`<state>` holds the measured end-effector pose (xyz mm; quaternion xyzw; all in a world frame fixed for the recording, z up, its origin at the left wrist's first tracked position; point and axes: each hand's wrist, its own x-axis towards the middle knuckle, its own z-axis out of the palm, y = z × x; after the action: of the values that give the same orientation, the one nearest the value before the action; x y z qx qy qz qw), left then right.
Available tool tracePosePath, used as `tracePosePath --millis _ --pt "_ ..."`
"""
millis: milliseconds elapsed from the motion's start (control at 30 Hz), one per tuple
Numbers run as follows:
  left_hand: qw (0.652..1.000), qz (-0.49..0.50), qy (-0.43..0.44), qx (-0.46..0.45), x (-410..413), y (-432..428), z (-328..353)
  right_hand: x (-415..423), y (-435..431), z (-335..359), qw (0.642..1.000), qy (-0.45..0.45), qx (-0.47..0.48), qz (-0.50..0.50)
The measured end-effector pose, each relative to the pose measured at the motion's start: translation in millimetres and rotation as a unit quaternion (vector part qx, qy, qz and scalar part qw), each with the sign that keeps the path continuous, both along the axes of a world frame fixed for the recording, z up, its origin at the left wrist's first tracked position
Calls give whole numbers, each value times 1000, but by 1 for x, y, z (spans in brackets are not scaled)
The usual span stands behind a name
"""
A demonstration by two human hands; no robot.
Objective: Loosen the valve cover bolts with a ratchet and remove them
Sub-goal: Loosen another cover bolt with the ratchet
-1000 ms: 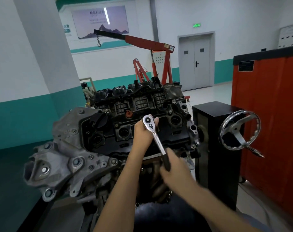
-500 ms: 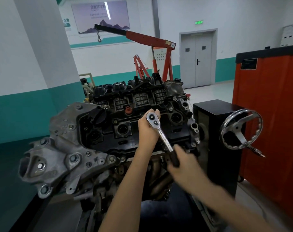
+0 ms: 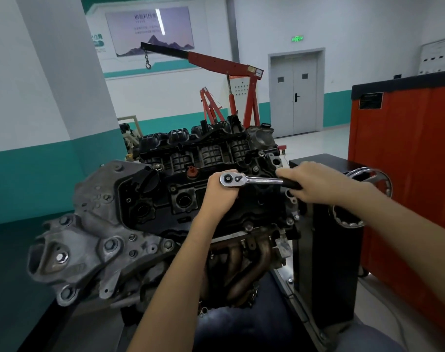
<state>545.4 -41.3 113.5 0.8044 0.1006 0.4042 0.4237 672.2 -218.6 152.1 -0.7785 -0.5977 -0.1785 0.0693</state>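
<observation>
Swinging round to point right across the valve cover [image 3: 175,184], ratchet [image 3: 254,179] is completing what looks like a loosening stroke. Right hand [image 3: 315,184] is gripping its black handle; left hand [image 3: 222,196] is cupping the head at mid-cover, hiding the bolt.

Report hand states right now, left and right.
Left hand: closed, fingers curled round the head end of the ratchet.
Right hand: closed, gripping the ratchet's black handle.
</observation>
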Motion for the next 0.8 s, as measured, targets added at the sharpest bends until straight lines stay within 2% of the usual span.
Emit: tracePosePath --millis 67,100,167,233,267,333,467,533,600,700,767,800 --pt "997 37 -53 -51 2 -3 -1 -12 2 -8 999 38 34 -4" --pt "992 62 -75 -78 4 -5 0 -23 4 -22 995 86 59 -12" --pt "980 92 -112 -135 10 -7 -1 -54 9 -58 972 209 104 -14" --pt "967 82 -151 -191 17 -11 -1 -87 19 -91 939 317 135 4" --pt "967 77 -150 -190 18 -14 -1 -99 24 -101 922 353 158 7" --pt "982 82 -113 -128 16 -14 -5 -111 32 -110 907 379 185 4" --pt "998 46 -17 -43 -1 -2 -5 -83 20 -97 930 336 150 13" --pt "999 48 15 2 -7 5 -2 -54 11 -76 958 265 104 18" --pt "999 34 24 24 -7 7 2 -23 9 -46 986 153 62 31" --pt "1000 9 4 -10 -4 2 0 3 13 -10 998 43 20 41" --pt "998 24 -45 -45 0 -3 -5 1 12 -16 998 48 42 21" --pt "995 38 -69 -63 2 -5 -7 -7 11 -29 995 81 65 8"
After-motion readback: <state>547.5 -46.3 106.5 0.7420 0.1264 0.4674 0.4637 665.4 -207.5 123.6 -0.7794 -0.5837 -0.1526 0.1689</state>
